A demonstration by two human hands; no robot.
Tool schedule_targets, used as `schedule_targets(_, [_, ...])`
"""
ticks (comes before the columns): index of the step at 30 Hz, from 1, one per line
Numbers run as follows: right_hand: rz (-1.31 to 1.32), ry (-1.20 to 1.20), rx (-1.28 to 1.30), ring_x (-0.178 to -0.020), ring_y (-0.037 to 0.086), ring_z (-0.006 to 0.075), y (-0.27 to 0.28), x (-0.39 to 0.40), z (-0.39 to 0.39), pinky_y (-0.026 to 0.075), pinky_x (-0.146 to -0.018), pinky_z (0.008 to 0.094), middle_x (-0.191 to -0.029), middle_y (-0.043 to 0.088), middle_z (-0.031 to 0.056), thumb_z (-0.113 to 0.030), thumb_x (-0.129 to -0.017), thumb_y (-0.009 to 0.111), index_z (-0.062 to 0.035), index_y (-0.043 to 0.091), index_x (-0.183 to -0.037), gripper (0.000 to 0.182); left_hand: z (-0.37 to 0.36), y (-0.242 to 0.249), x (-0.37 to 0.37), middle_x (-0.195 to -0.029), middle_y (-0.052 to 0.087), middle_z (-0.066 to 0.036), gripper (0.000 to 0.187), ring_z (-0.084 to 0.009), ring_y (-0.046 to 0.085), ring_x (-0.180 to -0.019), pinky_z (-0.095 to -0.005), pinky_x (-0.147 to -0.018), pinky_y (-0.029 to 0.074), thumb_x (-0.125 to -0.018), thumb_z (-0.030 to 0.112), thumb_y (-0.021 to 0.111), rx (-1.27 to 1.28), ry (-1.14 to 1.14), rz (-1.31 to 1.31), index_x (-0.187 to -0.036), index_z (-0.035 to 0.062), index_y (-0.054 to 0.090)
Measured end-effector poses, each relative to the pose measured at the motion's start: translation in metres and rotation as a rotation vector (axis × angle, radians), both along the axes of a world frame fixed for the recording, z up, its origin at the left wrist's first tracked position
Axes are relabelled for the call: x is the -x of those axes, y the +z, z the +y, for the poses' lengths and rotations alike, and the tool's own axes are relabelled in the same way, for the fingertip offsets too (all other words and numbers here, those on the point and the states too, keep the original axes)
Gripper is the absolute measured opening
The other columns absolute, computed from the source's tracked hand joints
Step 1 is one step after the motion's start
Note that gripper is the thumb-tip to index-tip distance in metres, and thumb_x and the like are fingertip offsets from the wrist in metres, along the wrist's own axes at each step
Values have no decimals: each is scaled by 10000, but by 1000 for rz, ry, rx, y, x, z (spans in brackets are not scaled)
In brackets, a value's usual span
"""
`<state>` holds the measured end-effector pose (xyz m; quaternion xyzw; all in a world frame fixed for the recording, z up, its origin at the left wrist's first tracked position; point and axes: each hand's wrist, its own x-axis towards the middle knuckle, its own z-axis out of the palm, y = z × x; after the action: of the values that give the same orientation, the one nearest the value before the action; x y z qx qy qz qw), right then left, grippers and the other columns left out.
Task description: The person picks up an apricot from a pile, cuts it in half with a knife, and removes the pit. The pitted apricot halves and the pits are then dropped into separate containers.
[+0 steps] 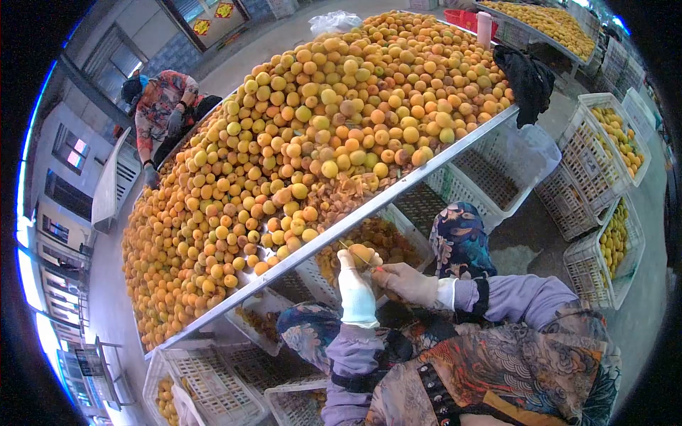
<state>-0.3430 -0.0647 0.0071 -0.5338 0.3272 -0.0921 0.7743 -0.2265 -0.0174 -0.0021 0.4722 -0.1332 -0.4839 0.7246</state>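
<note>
In front of the metal-edged table, my left hand point(355, 287), in a white glove, closes its fingers on an apricot point(363, 253). My right hand point(413, 282), also gloved, is beside it and pinches a thin tool with a reddish end point(379, 269); its kind is too small to make out. A fine line, like a narrow blade, shows against the fruit. Under both hands is a crate point(424, 245) with split apricot pieces point(387, 238) inside. Just beyond the table's rim point(419, 174) lie torn brownish apricot scraps point(341, 195) among whole apricots point(305, 128).
A person point(160, 113) in a patterned top works at the table's far left side. Plastic crates point(593, 142) with apricots stand at the right, and others point(206, 380) sit below the table. A black cloth point(526, 78) hangs over the table's right corner, near a pink bottle point(484, 30).
</note>
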Motion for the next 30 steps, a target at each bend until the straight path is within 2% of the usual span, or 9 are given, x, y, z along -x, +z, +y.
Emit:
schedule_targets(3, [-39, -22, 119, -507, 444, 66, -11, -3, 1, 363, -438, 221, -644, 539, -21, -424, -923, 477, -76, 600, -1111, 414, 0, -2, -5, -883, 606, -74, 455, -174, 577, -799, -298, -758, 462, -956, 435, 394, -27, -18, -58, -997, 19, 572])
schedule_targets(8, [-167, 101, -250, -397, 351, 60, 0, 10, -5, 265, -354, 213, -499, 392, -41, -419, -952, 410, -72, 553, -880, 383, 4, -1, -6, -902, 613, -69, 418, -162, 575, -787, -297, -757, 466, -959, 400, 408, -29, -103, -217, -996, 18, 575])
schedule_targets(15, [-302, 100, -394, -354, 301, 62, 4, 13, -1, 238, -319, 208, -480, 368, -46, -422, -970, 346, -48, 547, -869, 436, 1, 0, 2, -915, 615, -98, 438, -195, 579, -818, -325, -774, 484, -956, 409, 407, 82, -118, 180, -1040, 6, 556])
schedule_targets(18, [-314, 165, -214, -363, 307, 61, -3, 14, -5, 250, -329, 215, -484, 361, -49, -406, -970, 353, -57, 555, -866, 417, 4, -5, 4, -920, 612, -102, 464, -204, 577, -828, -332, -776, 487, -953, 435, 393, 97, -157, 203, -1059, 9, 543])
schedule_targets(20, [-109, 156, -97, -442, 469, 116, -5, 11, -11, 387, -402, 263, -543, 492, 19, -411, -948, 403, -59, 594, -947, 401, 7, -2, 5, -927, 611, -101, 477, -206, 575, -830, -334, -773, 486, -952, 450, 384, 73, -144, 153, -1067, 12, 536])
schedule_targets(22, [-162, -1, 266, -726, 618, 198, -35, 4, -6, 501, -651, 324, -782, 641, 96, -418, -929, 440, -42, 610, -1000, 419, 5, 6, 8, -944, 589, -75, 434, -174, 564, -845, -302, -792, 461, -954, 425, 399, 4, -10, -427, -1036, 28, 554])
schedule_targets(23, [-45, 49, 595, -952, 603, 252, -54, 5, -9, 463, -844, 358, -998, 648, 139, -428, -912, 470, -39, 616, -1034, 433, 4, -2, 6, -958, 585, -73, 424, -172, 564, -855, -311, -804, 458, -957, 416, 397, 18, -12, -342, -1043, 29, 548])
schedule_targets(28, [13, -11, 590, -953, 595, 315, -42, 21, -4, 449, -813, 388, -1008, 611, 217, -419, -927, 438, -14, 547, -1094, 452, 8, -5, 7, -1013, 578, -75, 398, -184, 557, -956, -379, -862, 444, -949, 418, 418, -61, -107, -419, -1072, 60, 544])
schedule_targets(30, [60, 39, 541, -921, 600, 291, -36, 22, -7, 446, -793, 376, -985, 619, 200, -394, -929, 451, -16, 545, -1087, 420, 1, 17, 18, -830, 623, -45, 269, -145, 583, -764, -264, -671, 456, -936, 291, 477, -173, 87, 9, -1006, 54, 582])
